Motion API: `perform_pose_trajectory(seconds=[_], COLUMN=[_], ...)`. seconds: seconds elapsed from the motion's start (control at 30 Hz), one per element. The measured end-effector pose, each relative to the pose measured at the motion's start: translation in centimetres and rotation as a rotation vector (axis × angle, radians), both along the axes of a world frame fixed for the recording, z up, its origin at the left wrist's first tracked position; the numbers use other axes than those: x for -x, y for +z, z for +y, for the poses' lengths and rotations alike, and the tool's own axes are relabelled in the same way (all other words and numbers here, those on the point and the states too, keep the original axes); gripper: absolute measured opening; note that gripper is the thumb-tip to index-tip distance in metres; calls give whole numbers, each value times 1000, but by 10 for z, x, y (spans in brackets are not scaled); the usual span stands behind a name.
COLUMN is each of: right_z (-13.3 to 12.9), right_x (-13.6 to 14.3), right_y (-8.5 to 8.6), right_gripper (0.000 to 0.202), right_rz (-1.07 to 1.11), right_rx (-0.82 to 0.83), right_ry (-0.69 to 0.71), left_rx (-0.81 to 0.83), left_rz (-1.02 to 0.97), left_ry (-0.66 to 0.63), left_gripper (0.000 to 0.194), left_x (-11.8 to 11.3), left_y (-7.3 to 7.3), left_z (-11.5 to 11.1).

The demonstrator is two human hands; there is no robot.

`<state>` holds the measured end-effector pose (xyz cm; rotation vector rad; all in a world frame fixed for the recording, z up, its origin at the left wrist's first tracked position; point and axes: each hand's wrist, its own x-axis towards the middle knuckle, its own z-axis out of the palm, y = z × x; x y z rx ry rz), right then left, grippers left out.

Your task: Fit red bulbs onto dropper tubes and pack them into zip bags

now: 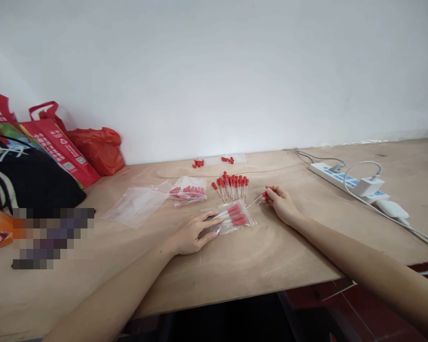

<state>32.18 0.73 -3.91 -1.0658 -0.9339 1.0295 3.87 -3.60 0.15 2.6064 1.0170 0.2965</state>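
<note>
My left hand lies on a clear zip bag, its fingers apart and stretched over the plastic. Inside that bag are droppers with red bulbs. My right hand, just beyond the bag's right end, pinches a dropper by its red bulb; its thin clear tube points left toward the bag. Whether a second dropper is in the pinch I cannot tell. Behind the bag lie several loose droppers in a fan, bulbs toward the wall.
Left of the droppers lie filled zip bags and flat plastic bags. Loose red bulbs and a clear bag lie near the wall. A power strip with cables is at right; red bags stand at left.
</note>
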Motion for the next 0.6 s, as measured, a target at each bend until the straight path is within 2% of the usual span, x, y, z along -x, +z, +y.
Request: perform_pose_trajectory(seconds=[0.13,0.27,0.43,0.6], right_z=[-6,-9,-9,-8], right_x=[5,3,0,6], right_y=[6,6,6,7], right_gripper=[31,26,24,29], right_rz=[-88,-302,-539,-557], right_rx=[-11,-20,-58,-97], right_ry=[201,367,469,556], left_rx=[2,-3,-12,-3], left_rz=[-23,-30,-37,-26], left_ry=[6,3,1,3], left_gripper=[39,39,40,42], left_x=[-1,-1,1,-1], left_y=[2,2,1,2], left_z=[-1,-1,0,-1])
